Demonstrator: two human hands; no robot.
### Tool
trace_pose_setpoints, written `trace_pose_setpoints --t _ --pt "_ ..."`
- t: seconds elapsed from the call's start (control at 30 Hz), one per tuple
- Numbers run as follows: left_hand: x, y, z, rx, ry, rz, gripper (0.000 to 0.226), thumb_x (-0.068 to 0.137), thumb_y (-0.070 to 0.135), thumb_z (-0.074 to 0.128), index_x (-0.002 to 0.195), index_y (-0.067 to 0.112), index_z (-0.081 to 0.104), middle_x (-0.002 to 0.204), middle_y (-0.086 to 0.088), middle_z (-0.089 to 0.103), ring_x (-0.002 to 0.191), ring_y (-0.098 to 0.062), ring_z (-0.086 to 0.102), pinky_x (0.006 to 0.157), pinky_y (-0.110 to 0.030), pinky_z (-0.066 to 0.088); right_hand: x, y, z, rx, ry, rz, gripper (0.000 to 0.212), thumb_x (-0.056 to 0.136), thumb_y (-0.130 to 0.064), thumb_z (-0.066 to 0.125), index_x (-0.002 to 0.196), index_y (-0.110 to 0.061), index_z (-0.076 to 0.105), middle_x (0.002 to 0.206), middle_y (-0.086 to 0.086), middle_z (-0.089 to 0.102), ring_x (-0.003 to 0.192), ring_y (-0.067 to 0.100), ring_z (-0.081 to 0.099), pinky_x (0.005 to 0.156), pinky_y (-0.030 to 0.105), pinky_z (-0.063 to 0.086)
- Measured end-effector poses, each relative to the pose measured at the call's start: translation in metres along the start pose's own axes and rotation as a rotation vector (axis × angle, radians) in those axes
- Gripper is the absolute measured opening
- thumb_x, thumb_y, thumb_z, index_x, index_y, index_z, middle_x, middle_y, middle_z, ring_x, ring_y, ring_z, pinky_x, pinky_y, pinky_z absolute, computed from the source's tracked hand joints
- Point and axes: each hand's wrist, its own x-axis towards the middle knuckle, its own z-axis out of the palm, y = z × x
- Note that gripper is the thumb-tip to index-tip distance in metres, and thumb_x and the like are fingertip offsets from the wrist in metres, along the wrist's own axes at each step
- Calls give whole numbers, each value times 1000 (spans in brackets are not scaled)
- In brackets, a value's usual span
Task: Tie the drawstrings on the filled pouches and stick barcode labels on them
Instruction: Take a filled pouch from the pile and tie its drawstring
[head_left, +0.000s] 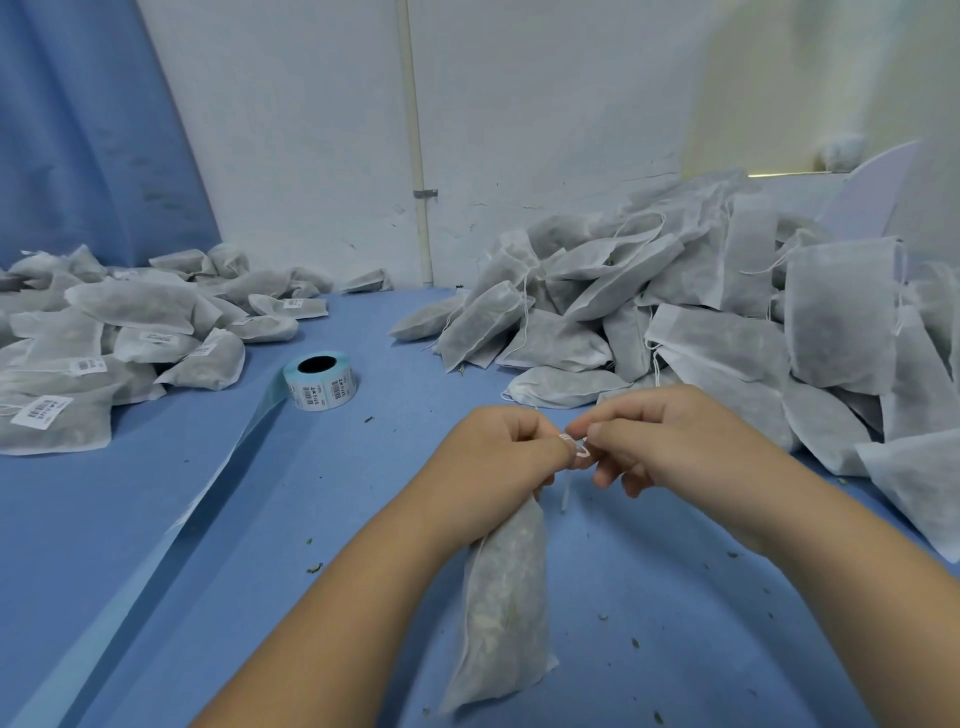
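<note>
A filled white fabric pouch (506, 603) hangs upright in front of me above the blue table. My left hand (498, 457) grips its gathered neck. My right hand (670, 436) pinches the white drawstring (579, 448) right beside the left fingers, and a short loose end of string dangles below. A roll of barcode labels (320, 382) lies on the table to the left, its blue backing strip (171, 525) trailing toward me.
A pile of labelled pouches (104, 343) covers the left of the blue table (260, 571). A bigger heap of unlabelled pouches (727, 322) fills the right side up to the white wall. Small dried crumbs lie scattered on the table.
</note>
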Motion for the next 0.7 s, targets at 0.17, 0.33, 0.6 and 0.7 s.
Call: trace_pose_setpoints --t 0.17,0.33,0.6,0.7 --pt "0 1 0 21 7 1 22 89 22 65 68 16 61 51 16 56 51 0 50 54 -13 40 -1 2 -3 47 -78 8 12 83 -15 67 82 -19 78 78 1 74 66 9 66 60 23 47" --pt "-1 2 0 49 9 -19 21 85 26 67 73 8 65 53 13 54 52 -4 48 54 -15 39 -1 4 -4 42 -59 6 11 82 -8 71 80 -17 78 64 -3 70 59 6 61 57 20 47" --pt "-2 0 2 177 -4 8 20 86 27 66 78 8 67 51 13 45 44 -5 37 44 -15 32 -1 3 0 -136 -28 -9 20 84 -10 70 71 -25 75 57 -7 66 55 1 59 54 17 45" --pt "-2 1 3 193 23 -5 22 86 27 67 66 18 64 47 16 45 42 -2 37 42 -12 31 -1 4 -1 -93 -7 13 21 85 -9 69 69 -22 75 60 -6 66 56 2 59 55 19 45"
